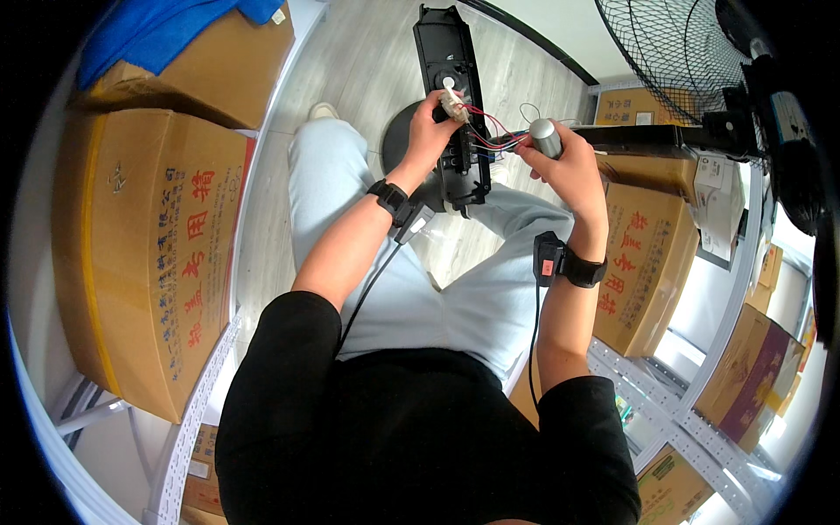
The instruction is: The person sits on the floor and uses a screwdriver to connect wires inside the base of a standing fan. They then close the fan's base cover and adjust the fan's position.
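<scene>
Leftward from left hand (pixel 427 136): floor (pixel 359 70), shelf edge (pixel 304 33)

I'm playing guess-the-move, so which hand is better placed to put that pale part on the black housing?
Probably the left hand: it holds the pale part, seen over the black housing. The right hand is off to the side, holding a grey cylinder.
</scene>
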### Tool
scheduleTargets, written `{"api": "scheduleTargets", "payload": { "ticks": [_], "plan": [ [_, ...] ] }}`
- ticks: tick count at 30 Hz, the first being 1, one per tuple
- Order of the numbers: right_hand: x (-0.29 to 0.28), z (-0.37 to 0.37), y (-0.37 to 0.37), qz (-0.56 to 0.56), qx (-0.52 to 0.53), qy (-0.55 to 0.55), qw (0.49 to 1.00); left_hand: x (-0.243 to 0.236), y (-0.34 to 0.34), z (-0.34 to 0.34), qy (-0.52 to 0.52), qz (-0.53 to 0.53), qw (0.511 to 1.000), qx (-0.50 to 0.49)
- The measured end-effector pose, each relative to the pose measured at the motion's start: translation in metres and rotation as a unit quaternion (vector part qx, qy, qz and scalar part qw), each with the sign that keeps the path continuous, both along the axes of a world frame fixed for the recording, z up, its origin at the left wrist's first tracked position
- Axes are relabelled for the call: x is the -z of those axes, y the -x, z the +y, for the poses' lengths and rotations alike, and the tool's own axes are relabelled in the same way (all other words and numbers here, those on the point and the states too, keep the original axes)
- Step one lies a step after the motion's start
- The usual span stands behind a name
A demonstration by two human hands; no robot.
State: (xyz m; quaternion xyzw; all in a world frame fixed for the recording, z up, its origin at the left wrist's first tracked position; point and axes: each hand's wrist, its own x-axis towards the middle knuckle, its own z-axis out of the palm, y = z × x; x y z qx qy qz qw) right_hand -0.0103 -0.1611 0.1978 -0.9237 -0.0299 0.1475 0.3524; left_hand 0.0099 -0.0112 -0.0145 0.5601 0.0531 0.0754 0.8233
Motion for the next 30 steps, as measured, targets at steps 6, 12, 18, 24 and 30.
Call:
{"api": "scheduleTargets", "payload": {
  "ticks": [6, 12, 18, 24, 30],
  "plan": [
    [-0.004, 0.005, 0.004, -0.008, -0.035, 0.044, 0.998, 0.005, -0.001, 0.002, -0.026, 0.008, 1.000, -0.008],
    [0.001, 0.022, 0.004, -0.012, -0.065, 0.065, 0.996, 0.009, -0.001, -0.001, -0.061, 0.010, 0.998, -0.011],
    [0.000, 0.055, 0.006, -0.110, 0.022, -0.026, 0.993, 0.008, 0.002, 0.002, -0.090, -0.001, 0.996, -0.011],
    [0.021, 0.070, -0.044, -0.057, -0.024, 0.062, 0.996, 0.019, -0.001, -0.002, -0.109, 0.006, 0.994, -0.029],
    [0.038, 0.067, -0.068, 0.171, -0.047, 0.027, 0.984, 0.007, -0.001, -0.003, -0.085, 0.013, 0.996, -0.034]
  ]
}}
